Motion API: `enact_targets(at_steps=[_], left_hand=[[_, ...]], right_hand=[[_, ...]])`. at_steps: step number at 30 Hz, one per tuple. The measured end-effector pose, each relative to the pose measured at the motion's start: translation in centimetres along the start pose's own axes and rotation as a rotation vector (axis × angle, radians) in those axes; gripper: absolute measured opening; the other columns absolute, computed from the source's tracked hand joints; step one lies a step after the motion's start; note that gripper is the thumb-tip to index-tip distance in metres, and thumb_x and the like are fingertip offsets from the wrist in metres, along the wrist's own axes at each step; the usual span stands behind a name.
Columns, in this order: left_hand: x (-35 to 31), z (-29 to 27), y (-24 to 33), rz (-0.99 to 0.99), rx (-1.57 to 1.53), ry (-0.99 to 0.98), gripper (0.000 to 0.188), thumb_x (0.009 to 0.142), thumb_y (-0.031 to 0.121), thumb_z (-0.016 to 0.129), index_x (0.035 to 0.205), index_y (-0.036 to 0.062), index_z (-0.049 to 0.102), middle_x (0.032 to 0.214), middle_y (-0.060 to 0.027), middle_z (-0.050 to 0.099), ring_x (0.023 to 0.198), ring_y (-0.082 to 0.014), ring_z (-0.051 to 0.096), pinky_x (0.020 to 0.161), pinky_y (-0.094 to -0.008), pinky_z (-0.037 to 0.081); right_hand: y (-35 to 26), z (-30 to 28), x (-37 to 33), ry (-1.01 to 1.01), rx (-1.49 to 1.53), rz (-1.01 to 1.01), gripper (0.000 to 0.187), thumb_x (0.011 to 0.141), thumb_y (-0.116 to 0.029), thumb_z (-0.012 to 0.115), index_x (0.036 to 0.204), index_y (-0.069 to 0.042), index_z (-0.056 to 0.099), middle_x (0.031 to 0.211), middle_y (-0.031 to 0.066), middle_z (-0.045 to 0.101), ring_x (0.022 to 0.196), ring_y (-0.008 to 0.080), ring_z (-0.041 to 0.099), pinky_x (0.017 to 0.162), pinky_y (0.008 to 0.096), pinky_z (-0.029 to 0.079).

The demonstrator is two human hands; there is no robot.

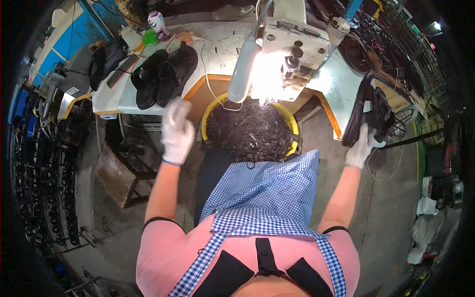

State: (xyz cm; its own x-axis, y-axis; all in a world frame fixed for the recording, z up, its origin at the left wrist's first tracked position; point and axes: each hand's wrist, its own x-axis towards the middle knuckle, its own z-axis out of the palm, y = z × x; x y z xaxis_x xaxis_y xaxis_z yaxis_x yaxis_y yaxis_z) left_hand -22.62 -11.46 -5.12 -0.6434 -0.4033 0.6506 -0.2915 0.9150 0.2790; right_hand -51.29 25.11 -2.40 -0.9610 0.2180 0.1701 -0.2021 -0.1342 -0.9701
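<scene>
My left hand (177, 132), in a white glove, is raised just in front of the left table edge. Its fingers are stretched out and nothing shows in them. Beyond its fingertips a pair of black shoes (157, 78) with straps lies on the white tabletop. At the right edge of the table my right hand (362, 146), also gloved in white, grips a black shoe (374, 114). A dark sole faces left there, and how many shoes the hand has is hard to make out. Part of that hand's fingers is hidden behind the shoe.
A brightly lit machine head (297, 47) stands at the middle of the white table (217, 52). Below it a yellow-rimmed tub (204, 126) holds dark strips. A wooden stool (115, 174) stands at left, near racks of shoes (47, 188). Bottles (157, 24) stand at the back.
</scene>
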Motion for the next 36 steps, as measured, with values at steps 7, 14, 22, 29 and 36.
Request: enact_targets(at_steps=[7, 14, 22, 29, 36], left_hand=[[-7.8, 4.7, 15.4, -0.953, -1.955, -0.767, 0.083, 0.082, 0.03, 0.068, 0.146, 0.0046, 0.021, 0.144, -0.0173, 0.034, 0.132, -0.0268, 0.034, 0.106, -0.0401, 0.033], [-8.4, 2.7, 12.2, -1.05, -1.691, -0.669, 0.055, 0.075, 0.006, 0.069, 0.125, -0.0021, 0.049, 0.117, -0.0115, 0.059, 0.109, -0.0198, 0.056, 0.096, -0.0335, 0.043], [-6.0, 1.8, 8.5, -0.798, -1.456, -0.71, 0.082, 0.07, 0.022, 0.078, 0.138, 0.0026, 0.038, 0.125, -0.0126, 0.054, 0.119, -0.0251, 0.05, 0.103, -0.0367, 0.039], [-8.0, 4.4, 9.7, -1.172, -1.855, -0.276, 0.072, 0.073, 0.028, 0.075, 0.132, 0.0018, 0.043, 0.132, -0.0129, 0.05, 0.118, -0.0314, 0.051, 0.101, -0.045, 0.043], [-3.3, 2.9, 11.8, -0.66, -2.21, -0.561, 0.097, 0.065, 0.038, 0.082, 0.139, -0.0005, 0.033, 0.133, -0.0164, 0.049, 0.123, -0.0298, 0.048, 0.101, -0.0446, 0.042]], right_hand=[[6.1, -1.3, -15.7, -0.512, 0.67, 0.914, 0.043, 0.094, -0.018, 0.047, 0.133, -0.002, 0.041, 0.133, 0.0139, 0.048, 0.121, 0.0301, 0.048, 0.104, 0.0461, 0.039], [7.7, -3.3, -12.9, -1.525, -0.355, 0.737, 0.045, 0.087, -0.02, 0.061, 0.123, 0.005, 0.052, 0.115, 0.0136, 0.06, 0.096, 0.0218, 0.06, 0.084, 0.0325, 0.049], [6.2, -2.5, -13.1, -0.914, 0.433, 0.753, 0.054, 0.081, -0.013, 0.06, 0.132, -0.001, 0.044, 0.121, 0.0135, 0.058, 0.109, 0.025, 0.058, 0.09, 0.0375, 0.05], [2.5, -1.0, -15.6, -0.769, 0.425, 0.448, 0.074, 0.073, -0.019, 0.072, 0.137, -0.002, 0.039, 0.13, 0.0123, 0.052, 0.12, 0.026, 0.05, 0.102, 0.0383, 0.041], [6.1, -4.9, -15.0, -0.924, 0.382, 0.269, 0.08, 0.068, -0.005, 0.076, 0.138, -0.004, 0.036, 0.133, 0.0118, 0.049, 0.12, 0.0255, 0.05, 0.1, 0.0433, 0.043]])
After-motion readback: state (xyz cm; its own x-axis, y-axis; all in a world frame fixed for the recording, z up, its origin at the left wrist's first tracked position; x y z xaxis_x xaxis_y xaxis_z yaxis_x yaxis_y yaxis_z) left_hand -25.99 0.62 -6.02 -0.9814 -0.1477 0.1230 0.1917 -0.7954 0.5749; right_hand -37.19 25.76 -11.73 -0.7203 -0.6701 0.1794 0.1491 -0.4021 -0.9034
